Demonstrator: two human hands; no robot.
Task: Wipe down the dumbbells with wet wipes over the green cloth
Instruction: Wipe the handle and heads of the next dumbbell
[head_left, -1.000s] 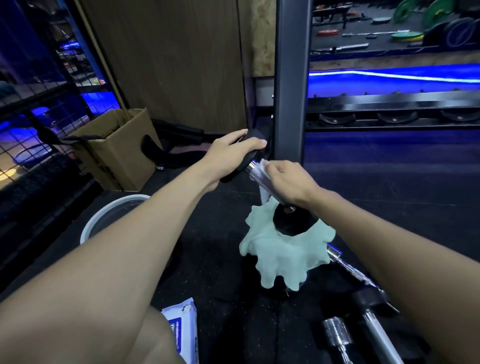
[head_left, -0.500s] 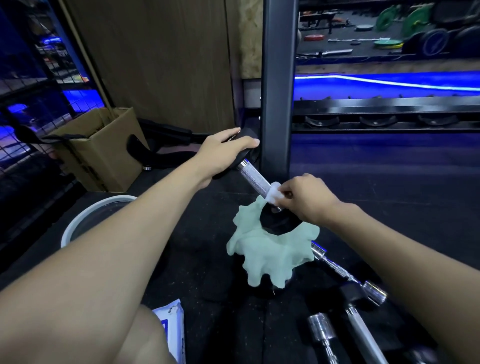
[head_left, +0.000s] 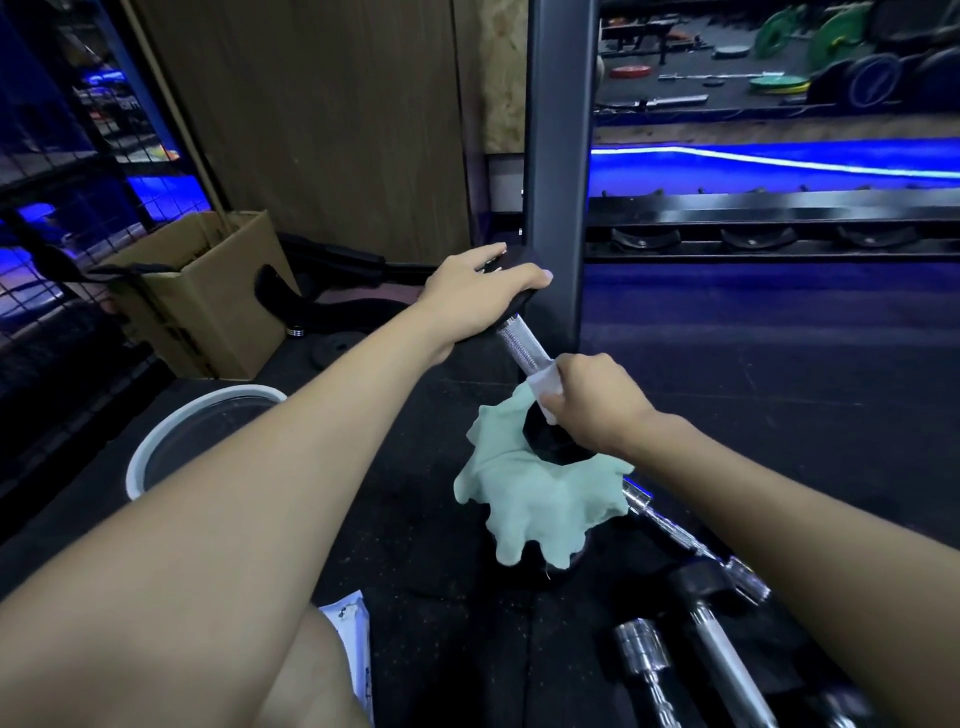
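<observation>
Two hands are at work on one dumbbell (head_left: 522, 349), which we see standing tilted, its lower black end resting in the green cloth (head_left: 540, 506) and its upper black end leaning toward the dark metal post (head_left: 556, 171). Our left hand (head_left: 475, 299) lies over the upper end, with the fingers curved around it and holding it steady. Our right hand (head_left: 592, 402) grasps a white wet wipe (head_left: 545, 387) and presses it around the low part of the knurled silver handle, just above the lower end. The cloth is crumpled and spread on the black floor (head_left: 415, 519), and it seems to cover something dark below; what it is we cannot tell. Just beside the cloth, on the right, several chrome bars (head_left: 675, 535) and one more dumbbell with silver handle (head_left: 722, 654) lie on the floor. Near our left knee we see a packet of wipes (head_left: 350, 639), partly hidden. Further to the left stands a white round bucket (head_left: 156, 452), and behind it an open cardboard box (head_left: 208, 296) near the wire fence (head_left: 62, 171). A wooden panel (head_left: 322, 119) rises behind the post.
</observation>
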